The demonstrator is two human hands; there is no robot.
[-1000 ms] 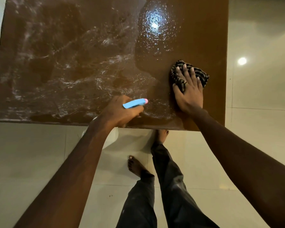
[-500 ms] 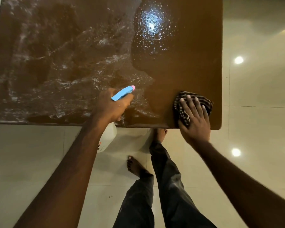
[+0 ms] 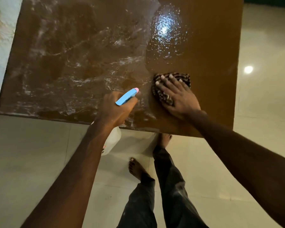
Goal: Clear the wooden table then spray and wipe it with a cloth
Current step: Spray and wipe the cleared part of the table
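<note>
pressing cloth (image 3: 162,96) with flat right hand (image 3: 176,97); left hand (image 3: 115,111) grips spray bottle (image 3: 127,96).

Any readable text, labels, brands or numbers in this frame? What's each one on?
No text can be read.
On the spray bottle held by the left hand: a small red-and-dark mark low on its white body, too small and blurred to read.
The wooden table and the cloth show no print.
</note>
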